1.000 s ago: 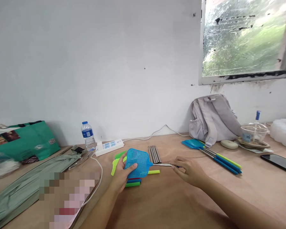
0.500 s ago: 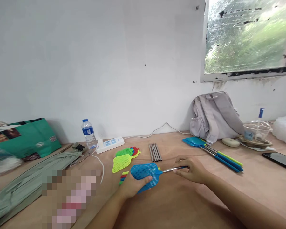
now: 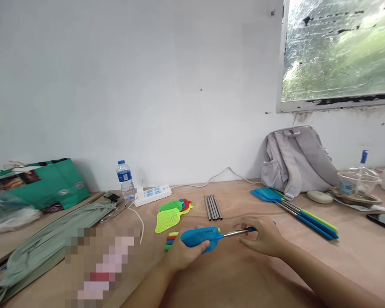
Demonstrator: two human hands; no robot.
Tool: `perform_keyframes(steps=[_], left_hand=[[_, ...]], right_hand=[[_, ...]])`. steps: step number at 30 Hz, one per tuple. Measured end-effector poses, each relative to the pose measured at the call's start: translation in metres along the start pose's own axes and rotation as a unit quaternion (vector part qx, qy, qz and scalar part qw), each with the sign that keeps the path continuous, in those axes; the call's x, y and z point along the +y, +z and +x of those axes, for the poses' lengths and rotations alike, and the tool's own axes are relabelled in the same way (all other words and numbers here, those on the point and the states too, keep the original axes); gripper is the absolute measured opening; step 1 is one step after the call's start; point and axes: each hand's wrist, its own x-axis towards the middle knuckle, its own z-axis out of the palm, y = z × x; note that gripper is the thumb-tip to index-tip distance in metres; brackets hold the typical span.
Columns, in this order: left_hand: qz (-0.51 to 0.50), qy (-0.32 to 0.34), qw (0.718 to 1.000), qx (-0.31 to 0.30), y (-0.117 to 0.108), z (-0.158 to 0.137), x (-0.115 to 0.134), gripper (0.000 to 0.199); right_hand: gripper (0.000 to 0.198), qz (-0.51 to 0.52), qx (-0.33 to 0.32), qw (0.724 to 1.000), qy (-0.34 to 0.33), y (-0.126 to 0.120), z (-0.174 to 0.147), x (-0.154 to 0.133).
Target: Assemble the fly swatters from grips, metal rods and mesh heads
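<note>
A blue fly swatter [image 3: 199, 236] is held between both hands above the table. My left hand [image 3: 183, 255] pinches its mesh head, thumb on the near face. My right hand [image 3: 265, 236] is round the blue grip at the other end of the metal rod; its palm hides much of that grip. Just behind my left hand lie several coloured handle tubes [image 3: 171, 242], partly covered. Yellow-green [image 3: 167, 220] and green [image 3: 170, 205] swatter heads lie farther back, a red one [image 3: 186, 203] beside them. Several bare metal tubes [image 3: 213, 208] rest side by side beyond the held swatter.
Complete swatters with blue and yellow grips [image 3: 311, 219] lie at right, before a grey backpack [image 3: 297, 158]. A lidded cup [image 3: 356, 184] and phone [image 3: 383, 221] sit farther right. At left are a power strip [image 3: 152, 196], water bottle [image 3: 125, 182] and green bag [image 3: 60, 184].
The swatter head has tilted to a flatter angle. My right hand has loosened its fingers somewhat around the grip. The whole view has shifted slightly, so things sit farther right.
</note>
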Motion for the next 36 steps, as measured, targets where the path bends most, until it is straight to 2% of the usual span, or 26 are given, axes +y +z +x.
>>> perform_keyframes(steps=[3,6,9,11,12,14,16,19,21,24,26,29,30,32,34,36], left_hand=[[-0.086,-0.039,0.995,0.013,-0.002,0.008,0.001,0.047],[-0.254,-0.07,0.964,0.038,-0.004,0.017,0.001,0.052],[-0.339,-0.027,0.94,-0.031,-0.011,0.023,0.001,0.049],[-0.327,0.037,0.944,-0.035,-0.021,0.027,0.003,0.046],[-0.311,0.066,0.948,-0.006,-0.027,0.029,0.003,0.043],[-0.269,0.106,0.952,0.098,-0.041,0.033,0.002,0.034],[-0.214,0.118,0.948,0.206,-0.054,0.039,-0.001,0.027],[-0.121,0.103,0.937,0.311,-0.073,0.047,-0.01,0.022],[-0.049,0.082,0.935,0.34,-0.083,0.052,-0.019,0.021],[0.077,0.063,0.94,0.326,-0.091,0.059,-0.035,0.022],[0.159,0.064,0.938,0.302,-0.092,0.062,-0.043,0.023],[0.277,0.089,0.918,0.268,-0.087,0.065,-0.048,0.023],[0.313,0.096,0.908,0.262,-0.085,0.065,-0.048,0.024],[0.368,0.103,0.887,0.26,-0.082,0.065,-0.047,0.027],[0.388,0.11,0.877,0.261,-0.082,0.065,-0.047,0.032],[0.382,0.136,0.88,0.248,-0.084,0.065,-0.046,0.032]], right_hand=[[0.028,0.006,0.009,1.0,-0.022,0.0,0.0,0.001],[0.024,0.013,-0.028,0.996,-0.08,-0.002,0.002,0.013],[0.027,-0.029,-0.002,0.996,-0.088,-0.008,0.004,0.044],[0.028,-0.094,0.078,0.992,-0.028,-0.017,0.001,0.075],[0.029,-0.14,0.119,0.983,0.021,-0.022,-0.002,0.092],[0.031,-0.248,0.174,0.943,0.137,-0.035,-0.012,0.123],[0.033,-0.311,0.168,0.904,0.241,-0.047,-0.024,0.15],[0.031,-0.317,0.113,0.867,0.369,-0.059,-0.041,0.176],[0.032,-0.292,0.074,0.852,0.428,-0.061,-0.046,0.186],[0.033,-0.284,0.074,0.837,0.462,-0.058,-0.044,0.188],[0.032,-0.314,0.123,0.846,0.413,-0.051,-0.037,0.181],[0.025,-0.33,0.21,0.895,0.215,-0.027,-0.018,0.154],[0.023,-0.303,0.213,0.917,0.148,-0.015,-0.011,0.142],[0.02,-0.227,0.186,0.953,0.075,0.013,0.005,0.114],[0.023,-0.14,0.102,0.984,0.04,0.04,0.021,0.087],[0.029,-0.076,0.035,0.996,0.017,0.061,0.036,0.065]])
